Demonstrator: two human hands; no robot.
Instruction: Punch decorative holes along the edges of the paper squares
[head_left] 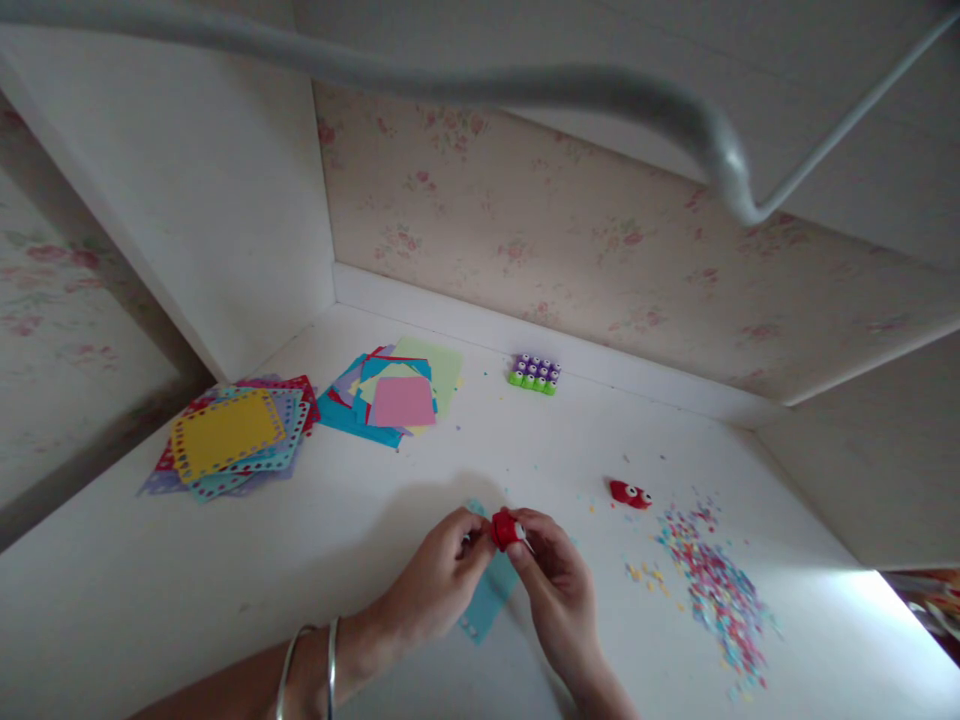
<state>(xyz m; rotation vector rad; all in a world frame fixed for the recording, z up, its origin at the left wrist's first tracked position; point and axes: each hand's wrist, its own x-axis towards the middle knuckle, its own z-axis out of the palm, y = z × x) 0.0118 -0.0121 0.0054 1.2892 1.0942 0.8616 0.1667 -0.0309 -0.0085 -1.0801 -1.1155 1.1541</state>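
Observation:
Between both hands, over the middle of the table, is a small red figure [505, 531] with a white eye-like spot on its right side. My left hand [441, 568], with two silver bangles on its wrist, pinches its left side. The thumb and fingers of my right hand [556, 580] close on its right side. Beneath the hands lies a light blue paper strip [491, 597], partly hidden, with holes at its near end. Two red figures [631, 494] with white eyes lie side by side, off to the right.
Purple and green figures [535, 375] with eyes stand in rows near the back wall. Paper sheets with hole-punched borders [229, 432] are stacked at left, beside plain coloured paper pieces [403, 402]. Paper confetti [716, 585] is scattered at right. A grey bar [525, 87] crosses overhead.

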